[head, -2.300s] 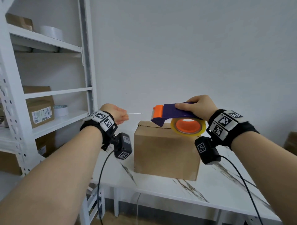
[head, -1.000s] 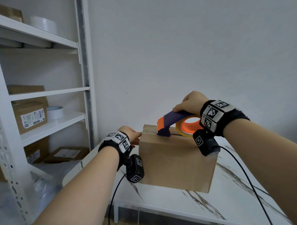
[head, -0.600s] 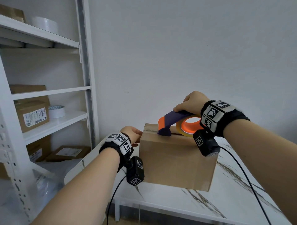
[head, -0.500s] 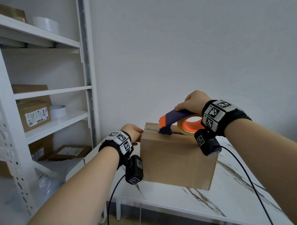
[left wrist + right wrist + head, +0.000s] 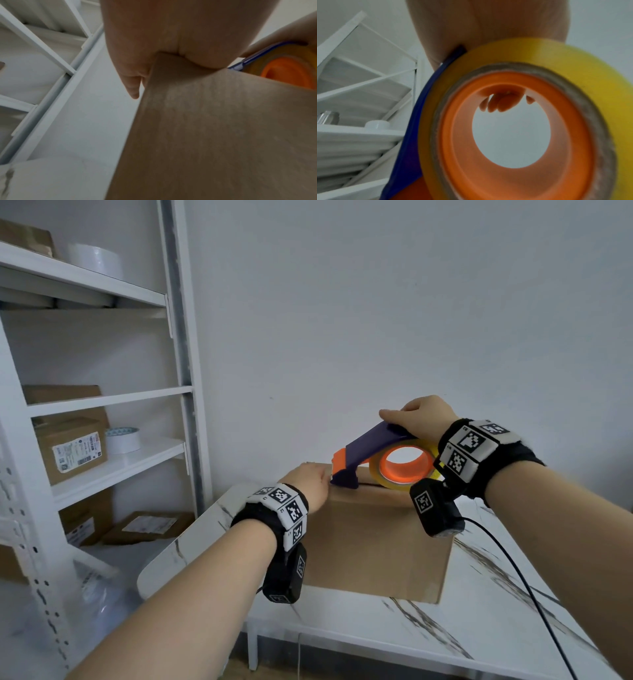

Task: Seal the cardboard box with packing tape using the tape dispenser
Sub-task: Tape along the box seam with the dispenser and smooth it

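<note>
Lit evenly and softly, with no glare and only faint shadow under the brown cardboard box [image 5: 373, 546]. Bowed at the edges in the head view, bending the white metal shelving [image 5: 178, 337]. Blurred close-up in both wrist views, dimmer there; perhaps motion blur on the yellow tape roll [image 5: 573, 65].

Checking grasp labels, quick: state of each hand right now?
Left hand: rests on the cardboard box top corner; grip unclear.
Right hand: grips the tape dispenser.
</note>
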`<state>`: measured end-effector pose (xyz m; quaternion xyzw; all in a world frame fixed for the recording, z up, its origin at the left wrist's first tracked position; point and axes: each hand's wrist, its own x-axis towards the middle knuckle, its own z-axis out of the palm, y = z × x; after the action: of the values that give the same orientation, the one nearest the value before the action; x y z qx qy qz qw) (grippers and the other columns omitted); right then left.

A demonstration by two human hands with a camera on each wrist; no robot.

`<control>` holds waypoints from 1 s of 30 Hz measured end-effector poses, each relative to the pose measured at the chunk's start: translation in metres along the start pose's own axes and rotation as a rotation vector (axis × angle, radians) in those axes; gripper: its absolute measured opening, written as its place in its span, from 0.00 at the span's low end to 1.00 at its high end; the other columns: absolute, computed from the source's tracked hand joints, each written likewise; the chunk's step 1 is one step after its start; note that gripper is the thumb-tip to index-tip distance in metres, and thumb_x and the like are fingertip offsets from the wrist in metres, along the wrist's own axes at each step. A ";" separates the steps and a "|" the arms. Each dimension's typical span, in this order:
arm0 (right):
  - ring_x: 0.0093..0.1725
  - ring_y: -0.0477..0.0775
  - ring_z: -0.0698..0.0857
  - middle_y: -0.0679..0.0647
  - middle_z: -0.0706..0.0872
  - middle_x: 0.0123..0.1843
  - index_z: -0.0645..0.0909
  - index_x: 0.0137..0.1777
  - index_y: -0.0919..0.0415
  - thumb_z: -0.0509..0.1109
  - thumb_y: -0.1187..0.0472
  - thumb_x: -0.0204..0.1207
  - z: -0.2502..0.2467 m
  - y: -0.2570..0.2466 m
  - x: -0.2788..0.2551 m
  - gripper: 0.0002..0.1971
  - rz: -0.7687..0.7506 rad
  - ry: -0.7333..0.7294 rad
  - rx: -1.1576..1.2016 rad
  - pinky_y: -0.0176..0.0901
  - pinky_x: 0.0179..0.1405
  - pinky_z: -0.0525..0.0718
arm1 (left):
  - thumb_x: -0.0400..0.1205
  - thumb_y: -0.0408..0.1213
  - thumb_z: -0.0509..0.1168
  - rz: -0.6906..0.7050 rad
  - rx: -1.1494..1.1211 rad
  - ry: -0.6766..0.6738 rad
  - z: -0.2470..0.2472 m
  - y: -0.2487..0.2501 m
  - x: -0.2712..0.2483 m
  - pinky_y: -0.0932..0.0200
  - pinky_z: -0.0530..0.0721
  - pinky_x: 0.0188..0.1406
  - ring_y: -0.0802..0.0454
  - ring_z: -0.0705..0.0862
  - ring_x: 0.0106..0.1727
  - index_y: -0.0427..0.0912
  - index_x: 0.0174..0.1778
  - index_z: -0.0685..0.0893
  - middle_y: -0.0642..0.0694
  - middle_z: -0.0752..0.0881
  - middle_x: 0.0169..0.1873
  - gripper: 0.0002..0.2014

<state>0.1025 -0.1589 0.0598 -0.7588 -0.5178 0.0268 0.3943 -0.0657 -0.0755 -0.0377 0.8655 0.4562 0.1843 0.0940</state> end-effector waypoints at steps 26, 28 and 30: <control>0.40 0.58 0.78 0.56 0.78 0.39 0.69 0.70 0.60 0.59 0.77 0.74 0.006 0.043 -0.004 0.25 -0.057 0.065 -0.040 0.37 0.24 0.72 | 0.82 0.29 0.48 -0.020 0.074 -0.006 0.011 -0.003 0.008 0.48 0.82 0.61 0.39 0.83 0.57 0.37 0.58 0.81 0.40 0.81 0.62 0.17; 0.39 0.58 0.78 0.55 0.77 0.37 0.68 0.70 0.60 0.60 0.76 0.74 0.001 0.048 -0.004 0.25 -0.040 0.085 -0.024 0.37 0.25 0.73 | 0.83 0.32 0.46 -0.001 0.094 -0.008 0.012 -0.006 0.009 0.44 0.79 0.64 0.39 0.81 0.60 0.40 0.63 0.79 0.41 0.77 0.67 0.19; 0.40 0.58 0.79 0.58 0.79 0.41 0.67 0.71 0.59 0.61 0.76 0.73 -0.003 0.053 -0.005 0.26 -0.024 0.102 -0.007 0.37 0.25 0.74 | 0.85 0.34 0.45 0.004 0.104 -0.011 0.013 -0.007 0.009 0.44 0.77 0.66 0.40 0.80 0.63 0.42 0.68 0.76 0.42 0.75 0.69 0.21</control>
<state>0.1423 -0.1731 0.0269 -0.7542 -0.5061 -0.0185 0.4180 -0.0610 -0.0644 -0.0494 0.8712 0.4628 0.1555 0.0509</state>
